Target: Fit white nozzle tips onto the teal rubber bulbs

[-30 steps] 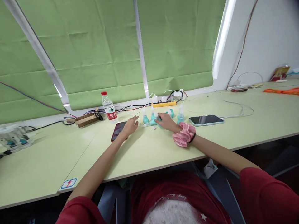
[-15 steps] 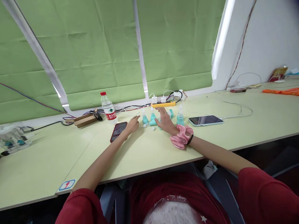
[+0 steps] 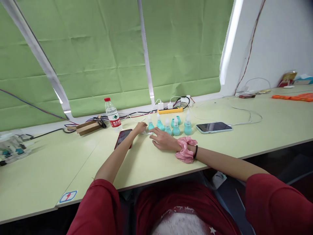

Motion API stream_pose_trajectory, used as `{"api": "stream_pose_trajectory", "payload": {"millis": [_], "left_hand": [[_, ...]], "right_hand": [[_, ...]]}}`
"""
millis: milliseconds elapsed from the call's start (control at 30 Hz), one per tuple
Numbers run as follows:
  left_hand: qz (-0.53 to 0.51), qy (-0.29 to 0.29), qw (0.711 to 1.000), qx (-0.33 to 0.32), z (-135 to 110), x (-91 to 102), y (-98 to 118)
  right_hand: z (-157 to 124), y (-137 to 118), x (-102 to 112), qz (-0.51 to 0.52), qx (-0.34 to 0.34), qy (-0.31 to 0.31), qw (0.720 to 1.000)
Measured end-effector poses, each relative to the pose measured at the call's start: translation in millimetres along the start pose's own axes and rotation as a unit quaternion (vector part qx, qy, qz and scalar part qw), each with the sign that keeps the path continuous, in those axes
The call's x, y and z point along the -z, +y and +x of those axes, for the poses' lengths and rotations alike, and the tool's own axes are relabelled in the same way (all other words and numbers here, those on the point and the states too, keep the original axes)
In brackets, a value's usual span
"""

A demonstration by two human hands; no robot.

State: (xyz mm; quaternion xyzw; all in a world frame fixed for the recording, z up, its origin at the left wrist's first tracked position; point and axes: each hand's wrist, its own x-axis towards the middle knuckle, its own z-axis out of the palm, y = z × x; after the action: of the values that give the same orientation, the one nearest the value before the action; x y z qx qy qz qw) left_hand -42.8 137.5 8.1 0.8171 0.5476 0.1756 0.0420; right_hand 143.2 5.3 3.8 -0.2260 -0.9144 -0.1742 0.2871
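Several bulbs (image 3: 176, 131) stand upright right of bottle (image 3: 113, 116), likely keeping nozzles (image 3: 176, 121) clear; left hand (image 3: 141, 127): grip curled, contents unclear; right hand (image 3: 164, 141): grip loosely spread, nothing visibly held.

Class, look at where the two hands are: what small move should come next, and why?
Probably the right hand should close its fingertips on the small white piece beside them. Its fingers look spread, the piece lies on the table within easy reach, and the teal bulbs stand close behind.
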Motion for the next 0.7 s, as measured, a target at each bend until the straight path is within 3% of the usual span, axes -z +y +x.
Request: {"api": "stream_pose_trajectory", "payload": {"millis": [100,200,400,567,700], "left_hand": [[-0.027,0.015,0.999,0.01,0.0,5.7,-3.0],[-0.058,-0.006,0.998,0.014,-0.2,15.5,-3.5],[-0.147,-0.041,0.988,0.02,-4.5,34.7,0.0],[-0.038,0.036,0.998,0.031,-2.5,18.4,3.2],[0.003,-0.004,1.0,0.016,-4.4,-0.3,5.5]], "right_hand": [[-2.8,-0.3,-4.3,0.008,-0.054,-0.051,0.997],[-5.7,3.0,-7.1,0.009,-0.084,-0.081,0.993],[-7.4,7.7,-10.8,0.018,-0.102,-0.096,0.99],[-6.5,7.9,-16.2,0.009,-0.141,-0.12,0.983],[-6.6,8.9,-20.8,0.041,-0.146,-0.132,0.98]]}}
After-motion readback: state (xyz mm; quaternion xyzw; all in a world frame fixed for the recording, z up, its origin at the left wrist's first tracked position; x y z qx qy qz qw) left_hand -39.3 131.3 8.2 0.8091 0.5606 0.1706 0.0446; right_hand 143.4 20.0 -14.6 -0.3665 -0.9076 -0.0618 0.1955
